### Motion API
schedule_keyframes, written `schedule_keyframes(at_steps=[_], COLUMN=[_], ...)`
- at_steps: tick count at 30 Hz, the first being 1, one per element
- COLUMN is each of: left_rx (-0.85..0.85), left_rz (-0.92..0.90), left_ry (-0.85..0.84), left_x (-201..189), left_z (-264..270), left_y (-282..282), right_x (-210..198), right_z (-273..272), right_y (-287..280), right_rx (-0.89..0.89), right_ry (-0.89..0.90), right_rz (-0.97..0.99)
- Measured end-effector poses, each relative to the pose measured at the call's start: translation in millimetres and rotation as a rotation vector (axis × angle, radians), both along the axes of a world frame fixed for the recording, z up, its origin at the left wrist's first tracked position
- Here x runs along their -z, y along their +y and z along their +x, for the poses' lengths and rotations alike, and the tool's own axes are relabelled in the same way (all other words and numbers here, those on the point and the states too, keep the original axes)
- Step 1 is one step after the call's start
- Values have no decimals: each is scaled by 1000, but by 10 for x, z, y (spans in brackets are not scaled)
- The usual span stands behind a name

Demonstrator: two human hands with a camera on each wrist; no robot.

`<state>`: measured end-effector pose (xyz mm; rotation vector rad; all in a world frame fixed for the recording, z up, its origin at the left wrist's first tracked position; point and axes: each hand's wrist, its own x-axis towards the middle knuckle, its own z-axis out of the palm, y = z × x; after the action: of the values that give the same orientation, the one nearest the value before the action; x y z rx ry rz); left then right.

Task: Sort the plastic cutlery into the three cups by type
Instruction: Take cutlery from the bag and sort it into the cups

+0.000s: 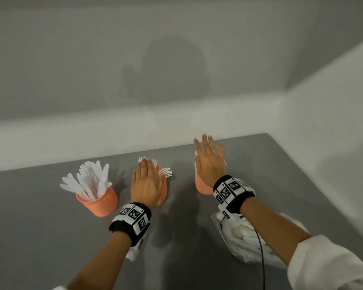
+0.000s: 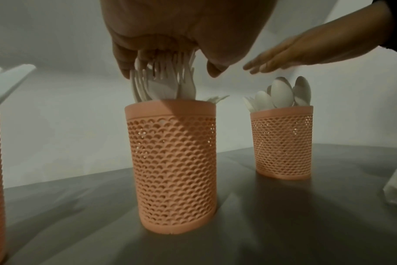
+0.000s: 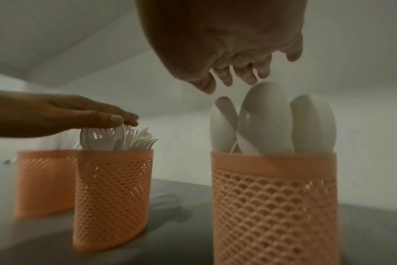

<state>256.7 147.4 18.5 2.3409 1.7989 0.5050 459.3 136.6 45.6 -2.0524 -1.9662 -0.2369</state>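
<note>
Three orange perforated plastic cups stand in a row on the grey tabletop (image 1: pixel 260 164): the left cup (image 1: pixel 99 203) holds white plastic knives (image 1: pixel 88 178), the middle cup (image 2: pixel 172 170) holds white plastic forks (image 2: pixel 161 84), and the right cup (image 3: pixel 274 206) holds white plastic spoons (image 3: pixel 264 122). The left hand (image 1: pixel 145 182) lies flat with straight fingers on the fork tips, gripping nothing. The right hand (image 1: pixel 210 162) hovers flat just above the spoons, fingers spread, near a clear plastic bag (image 1: pixel 245 248) of white cutlery.
</note>
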Motion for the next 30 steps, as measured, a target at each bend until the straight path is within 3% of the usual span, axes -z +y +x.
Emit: schedule_keyframes(at_steps=[3,6,12,23,26,28,30], left_rx=[9,8,48,-82,-31,104,218], left_rz=[36,45,-16,-119,38,139,99], left_ry=[-11,18,28,53,-48,-253,-519], left_x=[27,5,-47,-134,-284,-366,-440], left_z=[-4,0,-44,129,166,272,429], left_y=[-8,15,121,111,-15,-136,-314], right_x=[34,104,43,-196,-503,-696,-794], right_z=[-115,-117,197,252,246,280,338], right_y=[58,92,146,128,-93,-332,-627], right_rx=[-122,-131,74,103,41,-33,-68], right_ry=[-198,-248,-53,286,388,448,475], right_rz=[-2,-136,-346,-531,-453,-423,-421])
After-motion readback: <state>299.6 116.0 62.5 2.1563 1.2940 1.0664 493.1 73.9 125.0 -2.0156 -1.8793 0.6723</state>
